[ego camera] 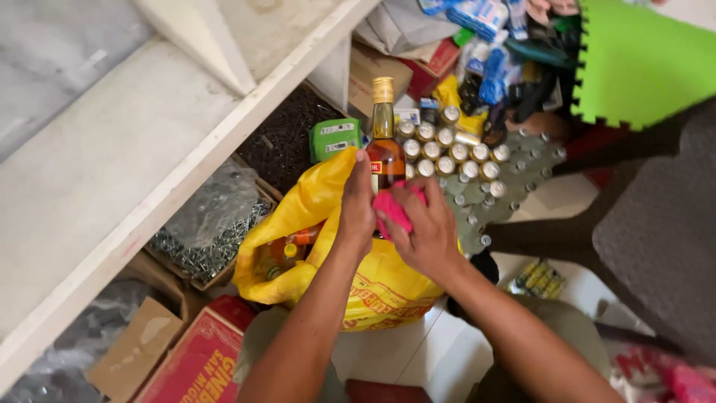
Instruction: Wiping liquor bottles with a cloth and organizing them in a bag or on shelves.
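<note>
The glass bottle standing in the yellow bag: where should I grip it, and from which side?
Probably the narrow neck just under the gold cap, from above. The bottle stands upright; its neck rises clear while the yellow bag wraps the body. The left hand already holds the shoulder, and the right hand presses a pink cloth against it.

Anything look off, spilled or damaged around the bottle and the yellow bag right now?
No spill or breakage shows. The bottle stands upright, cap on, while the left hand steadies it and the right hand presses a pink cloth to it. The yellow bag is crumpled and gaping.
</note>
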